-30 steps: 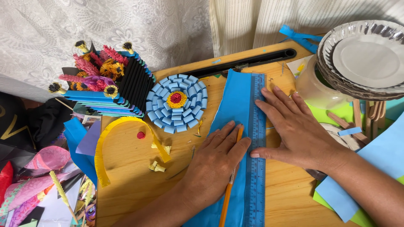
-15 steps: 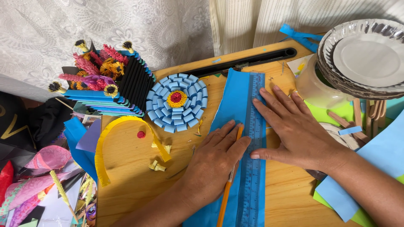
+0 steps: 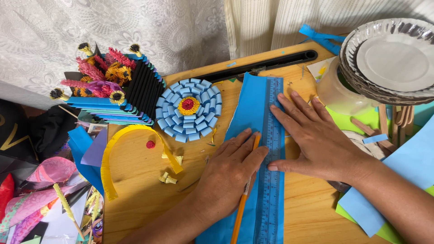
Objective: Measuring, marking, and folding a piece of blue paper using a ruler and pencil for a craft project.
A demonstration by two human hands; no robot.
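Note:
A blue paper sheet (image 3: 247,108) lies lengthwise on the wooden board (image 3: 140,180). Along its right side lies a see-through blue ruler (image 3: 273,113). My left hand (image 3: 230,174) rests on the paper and grips an orange pencil (image 3: 238,217), whose tip sits against the ruler's left edge. My right hand (image 3: 318,135) lies flat with spread fingers, pressing down on the ruler and the paper's right edge.
A blue rolled-paper flower (image 3: 189,109) and a black-and-blue paper craft with flowers (image 3: 113,90) sit upper left. A yellow fringed strip (image 3: 115,156) curls on the board. Stacked foil plates (image 3: 393,58) stand upper right, with paper scraps (image 3: 40,194) at far left.
My left hand with the pencil has slid slightly along the ruler's edge. My right hand stays flat on the ruler.

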